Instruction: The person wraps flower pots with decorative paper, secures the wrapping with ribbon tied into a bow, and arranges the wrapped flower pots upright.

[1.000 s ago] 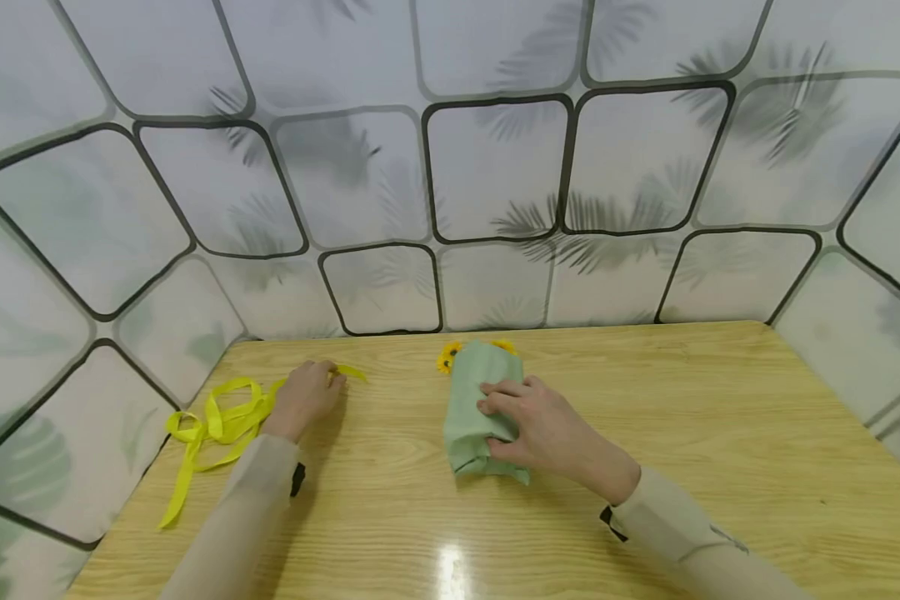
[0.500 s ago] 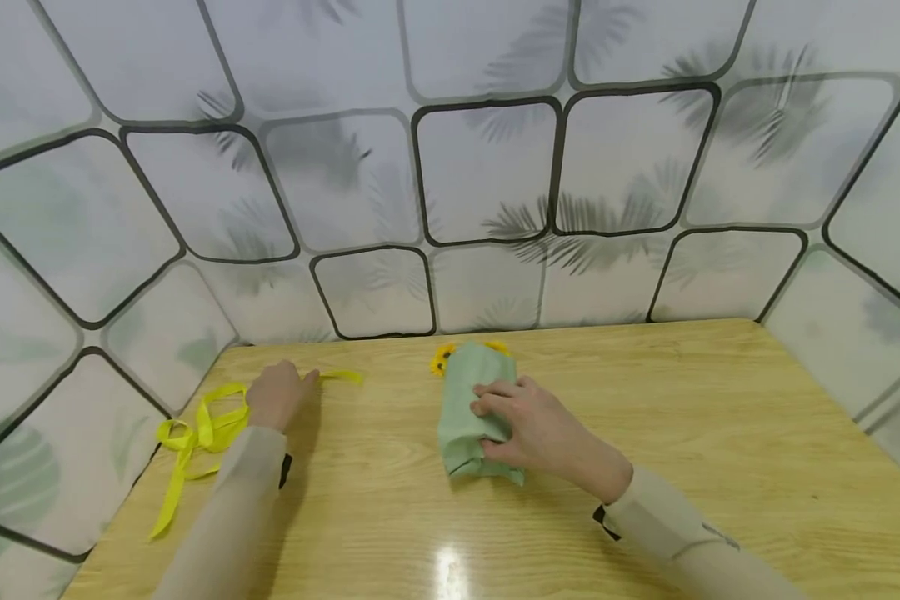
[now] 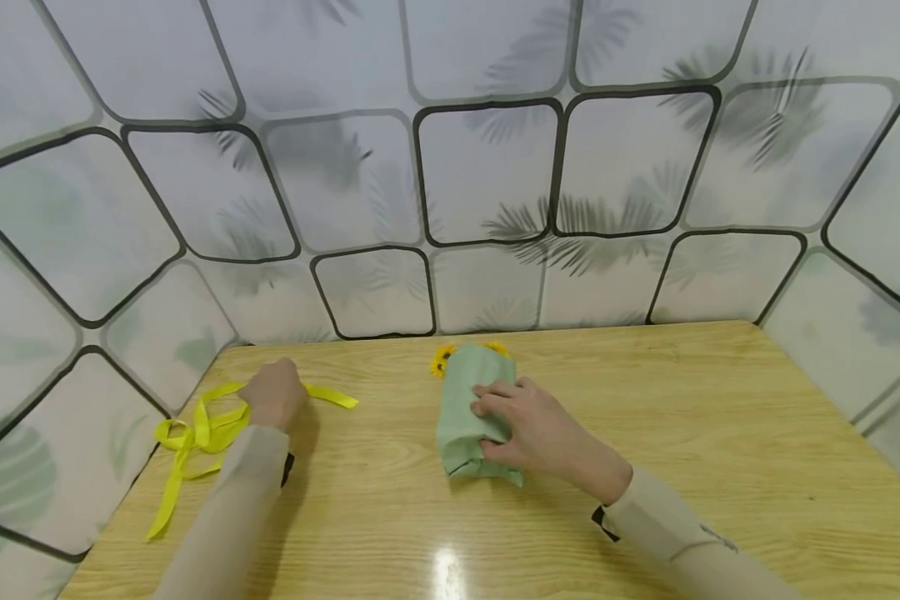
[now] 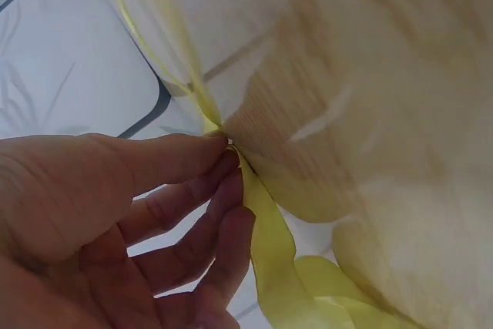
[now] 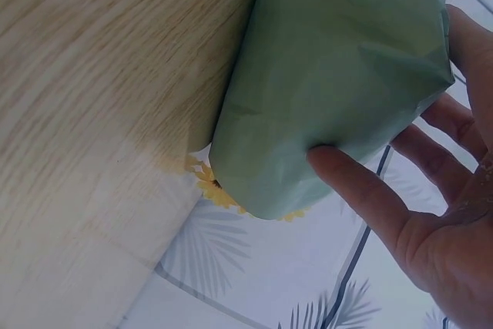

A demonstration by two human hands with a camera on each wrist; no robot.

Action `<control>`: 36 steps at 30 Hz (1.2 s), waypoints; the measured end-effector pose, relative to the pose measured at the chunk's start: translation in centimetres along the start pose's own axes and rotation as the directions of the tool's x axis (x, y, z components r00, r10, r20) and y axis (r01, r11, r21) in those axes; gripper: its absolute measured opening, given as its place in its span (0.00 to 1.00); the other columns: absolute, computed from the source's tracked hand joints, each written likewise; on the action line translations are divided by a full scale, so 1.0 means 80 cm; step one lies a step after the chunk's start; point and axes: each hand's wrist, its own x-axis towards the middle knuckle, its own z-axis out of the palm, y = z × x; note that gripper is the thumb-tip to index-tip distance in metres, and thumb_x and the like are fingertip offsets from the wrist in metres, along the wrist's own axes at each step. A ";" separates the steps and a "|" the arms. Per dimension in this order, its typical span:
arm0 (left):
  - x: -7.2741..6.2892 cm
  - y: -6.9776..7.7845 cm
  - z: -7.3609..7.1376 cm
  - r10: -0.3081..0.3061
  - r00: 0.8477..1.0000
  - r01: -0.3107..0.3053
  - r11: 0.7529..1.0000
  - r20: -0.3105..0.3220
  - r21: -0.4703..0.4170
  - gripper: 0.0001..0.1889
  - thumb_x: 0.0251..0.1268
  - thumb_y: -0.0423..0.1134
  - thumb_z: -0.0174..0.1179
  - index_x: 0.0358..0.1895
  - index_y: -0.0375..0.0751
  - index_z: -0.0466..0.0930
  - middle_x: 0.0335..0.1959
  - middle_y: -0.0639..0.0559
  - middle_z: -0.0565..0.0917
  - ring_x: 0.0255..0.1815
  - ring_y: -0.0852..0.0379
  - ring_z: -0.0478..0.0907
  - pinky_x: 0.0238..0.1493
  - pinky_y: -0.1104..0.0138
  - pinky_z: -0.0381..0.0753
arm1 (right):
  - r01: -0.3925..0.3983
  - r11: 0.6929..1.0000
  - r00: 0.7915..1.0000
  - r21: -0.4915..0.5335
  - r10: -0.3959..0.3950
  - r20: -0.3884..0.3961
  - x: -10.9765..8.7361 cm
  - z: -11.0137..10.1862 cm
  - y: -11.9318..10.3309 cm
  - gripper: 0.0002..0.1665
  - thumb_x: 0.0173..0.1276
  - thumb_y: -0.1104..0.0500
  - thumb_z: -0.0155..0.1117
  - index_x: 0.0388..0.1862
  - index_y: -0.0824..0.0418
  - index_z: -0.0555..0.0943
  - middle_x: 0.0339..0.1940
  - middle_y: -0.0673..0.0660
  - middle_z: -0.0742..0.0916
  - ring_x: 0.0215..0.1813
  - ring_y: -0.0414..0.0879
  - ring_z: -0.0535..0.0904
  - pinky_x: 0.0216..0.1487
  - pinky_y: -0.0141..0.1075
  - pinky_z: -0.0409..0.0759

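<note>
yellow ribbon tip [image 3: 333, 395] has swung nearer; green package [image 3: 460, 417] hides its inside.

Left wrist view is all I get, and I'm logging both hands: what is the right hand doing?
Observer: The right hand holds a green-wrapped package.
Operator: Anything else by that package?
Observer: Yes, yellow sunflowers show at its far end.
Operator: Does the yellow ribbon I see pinched reach the package?
Observer: No, its free end stops short, left of the package in the head view.
</note>
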 end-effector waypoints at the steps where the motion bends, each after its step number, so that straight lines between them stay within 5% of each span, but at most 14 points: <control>1: 0.000 0.002 0.000 0.008 1.000 -0.008 1.000 -0.004 -0.002 0.13 0.70 0.30 0.48 0.43 0.24 0.82 0.41 0.24 0.85 0.44 0.26 0.83 0.51 0.29 0.77 | 0.000 1.000 1.000 0.001 0.000 0.001 0.000 0.000 0.000 0.20 0.55 0.56 0.78 0.47 0.57 0.87 0.58 0.58 0.88 0.54 0.52 0.86 0.45 0.40 0.77; 4: -0.001 0.010 -0.001 0.040 0.999 -0.041 0.998 -0.032 -0.049 0.13 0.67 0.29 0.50 0.24 0.32 0.78 0.20 0.39 0.78 0.24 0.44 0.78 0.32 0.46 0.81 | -0.003 1.000 1.000 -0.002 0.003 0.003 -0.001 0.000 0.001 0.20 0.55 0.56 0.78 0.48 0.57 0.87 0.59 0.58 0.88 0.54 0.52 0.86 0.45 0.41 0.77; 7: 0.002 0.023 0.000 0.071 0.995 -0.082 0.983 -0.072 -0.166 0.17 0.65 0.32 0.52 0.15 0.42 0.70 0.12 0.53 0.64 0.15 0.57 0.60 0.18 0.64 0.65 | -0.008 1.000 1.000 -0.003 0.008 0.006 -0.001 -0.001 0.001 0.20 0.56 0.55 0.78 0.48 0.57 0.87 0.59 0.58 0.88 0.54 0.52 0.86 0.44 0.40 0.76; 9: 0.006 0.035 -0.001 0.078 0.993 -0.100 0.954 -0.087 -0.284 0.18 0.67 0.36 0.54 0.16 0.40 0.75 0.11 0.52 0.68 0.15 0.60 0.56 0.17 0.68 0.58 | -0.011 1.000 1.000 0.000 0.011 0.007 -0.001 -0.001 0.000 0.20 0.56 0.55 0.78 0.48 0.56 0.87 0.59 0.58 0.88 0.54 0.52 0.86 0.44 0.39 0.75; 12: 0.016 0.054 -0.003 0.070 0.992 -0.108 0.893 -0.101 -0.438 0.17 0.73 0.43 0.56 0.32 0.36 0.89 0.26 0.41 0.87 0.18 0.59 0.67 0.20 0.68 0.63 | -0.011 1.000 1.000 0.002 0.011 0.006 -0.001 -0.001 0.000 0.20 0.56 0.55 0.78 0.48 0.56 0.87 0.59 0.58 0.88 0.54 0.52 0.86 0.44 0.39 0.75; 15: 0.025 0.078 -0.003 0.060 0.990 -0.122 0.816 -0.127 -0.565 0.17 0.76 0.45 0.57 0.46 0.36 0.90 0.45 0.39 0.91 0.33 0.50 0.81 0.31 0.64 0.74 | -0.004 1.000 1.000 -0.003 0.004 -0.002 -0.001 0.001 0.001 0.20 0.55 0.55 0.78 0.48 0.56 0.87 0.59 0.58 0.88 0.54 0.52 0.86 0.44 0.39 0.77; 18: 0.030 0.105 -0.002 0.074 0.984 -0.162 0.752 -0.163 -0.638 0.17 0.76 0.47 0.58 0.49 0.36 0.89 0.47 0.40 0.90 0.50 0.43 0.84 0.47 0.57 0.81 | -0.005 1.000 1.000 -0.004 0.005 0.000 -0.001 0.002 0.001 0.20 0.55 0.55 0.78 0.48 0.56 0.87 0.59 0.58 0.88 0.54 0.52 0.86 0.45 0.40 0.78; 25: 0.031 0.181 0.005 0.180 0.971 -0.236 0.659 -0.155 -0.715 0.18 0.76 0.48 0.60 0.51 0.36 0.88 0.47 0.39 0.90 0.54 0.41 0.84 0.55 0.50 0.82 | -0.035 0.999 0.999 0.009 0.035 0.017 -0.002 0.002 -0.001 0.21 0.55 0.54 0.79 0.49 0.55 0.87 0.61 0.58 0.87 0.54 0.52 0.85 0.47 0.42 0.79; 27: 0.031 0.199 0.008 0.225 0.964 -0.259 0.655 -0.144 -0.710 0.17 0.75 0.48 0.61 0.51 0.36 0.88 0.46 0.40 0.91 0.54 0.41 0.84 0.54 0.52 0.82 | -0.039 0.999 0.999 0.008 0.039 0.017 -0.001 0.001 -0.001 0.21 0.55 0.54 0.79 0.48 0.55 0.87 0.61 0.57 0.87 0.54 0.52 0.85 0.47 0.42 0.79; 31: 0.030 0.222 0.017 0.325 0.941 -0.307 0.699 -0.095 -0.646 0.19 0.76 0.52 0.59 0.51 0.40 0.90 0.47 0.45 0.91 0.55 0.43 0.84 0.57 0.52 0.82 | -0.033 0.999 0.999 0.000 0.033 0.017 -0.001 0.001 -0.001 0.21 0.55 0.54 0.79 0.49 0.56 0.87 0.61 0.57 0.87 0.54 0.52 0.85 0.48 0.43 0.79; 34: 0.030 0.226 0.022 0.385 0.920 -0.345 0.722 -0.066 -0.599 0.21 0.77 0.55 0.57 0.52 0.42 0.89 0.49 0.48 0.91 0.57 0.46 0.83 0.60 0.51 0.81 | -0.033 0.999 0.999 -0.005 0.033 0.022 -0.002 0.000 -0.001 0.22 0.55 0.54 0.79 0.49 0.56 0.87 0.61 0.57 0.87 0.55 0.52 0.85 0.52 0.46 0.81; 36: 0.029 0.222 0.022 0.423 0.904 -0.378 0.715 -0.067 -0.588 0.22 0.78 0.55 0.56 0.54 0.41 0.88 0.49 0.47 0.91 0.56 0.46 0.84 0.58 0.53 0.82 | -0.039 0.999 0.999 -0.003 0.039 0.027 -0.002 0.000 0.000 0.22 0.56 0.53 0.79 0.50 0.56 0.87 0.61 0.57 0.87 0.56 0.52 0.85 0.53 0.48 0.82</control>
